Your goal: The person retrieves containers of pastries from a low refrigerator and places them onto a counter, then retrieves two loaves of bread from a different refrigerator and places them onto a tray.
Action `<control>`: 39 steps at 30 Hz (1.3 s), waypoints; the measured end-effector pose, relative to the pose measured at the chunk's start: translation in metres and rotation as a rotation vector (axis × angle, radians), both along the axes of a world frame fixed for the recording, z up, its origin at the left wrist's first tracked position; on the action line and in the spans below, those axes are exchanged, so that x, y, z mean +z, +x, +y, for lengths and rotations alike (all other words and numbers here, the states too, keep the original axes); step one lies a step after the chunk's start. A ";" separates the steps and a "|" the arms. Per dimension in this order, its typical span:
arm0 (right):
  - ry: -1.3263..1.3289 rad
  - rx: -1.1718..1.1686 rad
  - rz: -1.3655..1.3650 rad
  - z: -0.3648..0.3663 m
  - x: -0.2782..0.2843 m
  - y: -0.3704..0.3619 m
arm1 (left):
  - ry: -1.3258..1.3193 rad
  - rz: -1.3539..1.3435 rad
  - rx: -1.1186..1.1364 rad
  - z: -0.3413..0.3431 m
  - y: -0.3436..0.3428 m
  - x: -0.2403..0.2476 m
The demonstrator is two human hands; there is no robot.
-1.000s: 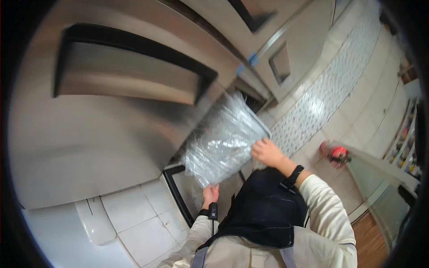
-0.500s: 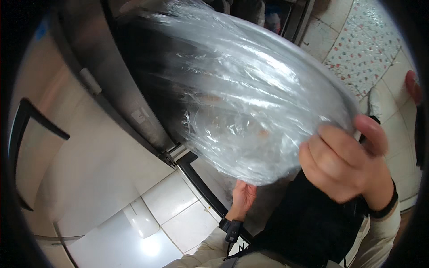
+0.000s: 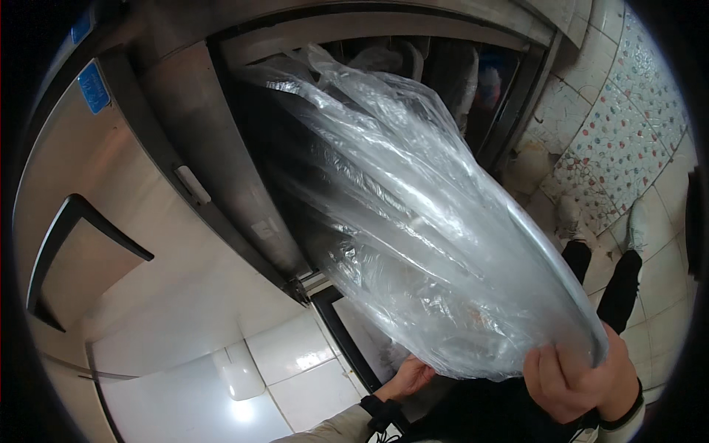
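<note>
A large, shallow metal basin (image 3: 550, 244) with a curved rim is wrapped in a loose, shiny clear plastic bag (image 3: 443, 221). It slants across the view from inside an open steel cabinet to the front of my body. Pale contents with a faint orange tint show dimly through the film. My right hand (image 3: 580, 380) is closed round the near right rim, bunching the plastic. At the near left edge, my left hand (image 3: 412, 376) grips the wrapped basin from below, its fingers partly hidden underneath.
The steel cabinet (image 3: 258, 214) has an open door (image 3: 170, 273) with a black handle (image 3: 96, 229) at the left. Bagged items (image 3: 473, 81) stand deeper inside. A second black-edged door (image 3: 343, 340) is low by my left hand. At the right, another person's legs (image 3: 617, 295) stand on tiles.
My right hand and the wrapped basin's near end have come down toward my body. The left hand has lowered slightly with it. The view has shifted, and the other person's legs now show.
</note>
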State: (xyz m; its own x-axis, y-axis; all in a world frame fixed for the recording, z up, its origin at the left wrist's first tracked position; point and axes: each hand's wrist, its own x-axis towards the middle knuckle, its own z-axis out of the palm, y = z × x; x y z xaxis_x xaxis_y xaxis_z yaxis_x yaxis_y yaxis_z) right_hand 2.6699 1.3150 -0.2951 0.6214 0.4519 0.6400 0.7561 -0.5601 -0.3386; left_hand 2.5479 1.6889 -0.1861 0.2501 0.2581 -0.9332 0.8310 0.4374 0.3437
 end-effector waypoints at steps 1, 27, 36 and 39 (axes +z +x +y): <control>0.051 -0.003 0.057 -0.003 0.000 -0.002 | 0.023 0.068 -0.023 -0.001 -0.003 -0.004; 0.242 -0.039 0.260 0.038 0.051 0.098 | -0.086 -0.434 0.271 0.012 0.052 0.006; 0.657 -0.489 0.109 0.104 0.022 0.163 | -0.379 -0.801 0.882 0.001 0.142 0.023; 0.842 -0.351 0.450 0.129 0.025 0.185 | -0.363 -0.954 0.701 0.006 0.169 0.012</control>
State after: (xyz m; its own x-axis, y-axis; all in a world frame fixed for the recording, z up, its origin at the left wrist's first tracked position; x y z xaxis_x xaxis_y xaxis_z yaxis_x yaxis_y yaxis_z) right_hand 2.8551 1.4439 -0.2702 0.8937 -0.2924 0.3403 0.3002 -0.1740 -0.9379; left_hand 2.7166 1.6944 -0.1743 0.7814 0.3748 -0.4990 -0.1368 0.8830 0.4489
